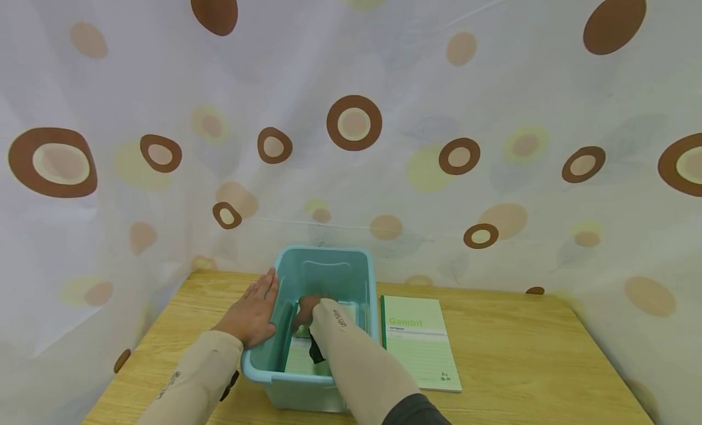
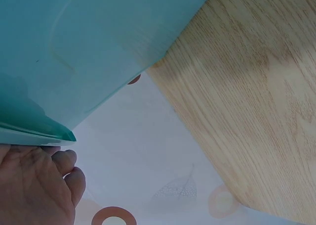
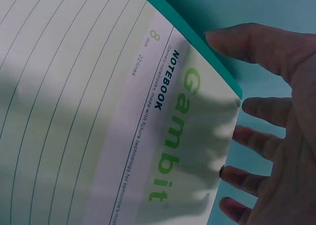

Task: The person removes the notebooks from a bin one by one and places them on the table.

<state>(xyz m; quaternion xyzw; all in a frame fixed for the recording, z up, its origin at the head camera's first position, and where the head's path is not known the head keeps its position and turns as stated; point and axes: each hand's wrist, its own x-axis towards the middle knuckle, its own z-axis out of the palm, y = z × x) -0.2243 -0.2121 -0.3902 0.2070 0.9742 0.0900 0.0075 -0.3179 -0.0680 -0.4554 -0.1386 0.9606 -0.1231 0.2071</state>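
A light-blue plastic bin (image 1: 258,364) stands on the wooden table. My left hand (image 1: 253,312) rests against its left rim, fingers extended; in the left wrist view the palm (image 2: 34,185) lies just outside the rim. Down inside the bin is my right hand (image 1: 306,310). A pale green Gambit notebook (image 3: 113,106) with a dark green spine lies in there. In the right wrist view, the fingertips (image 3: 244,178) of my right hand are spread along the notebook's top edge, and the thumb (image 3: 237,42) is beside the spine. My right forearm hides part of the bin's inside.
A second pale green Gambit notebook (image 1: 419,346) lies flat on the table (image 1: 515,352), close to the bin's right side. A white curtain (image 1: 406,89) with brown and yellow spots hangs behind the table and along its left side.
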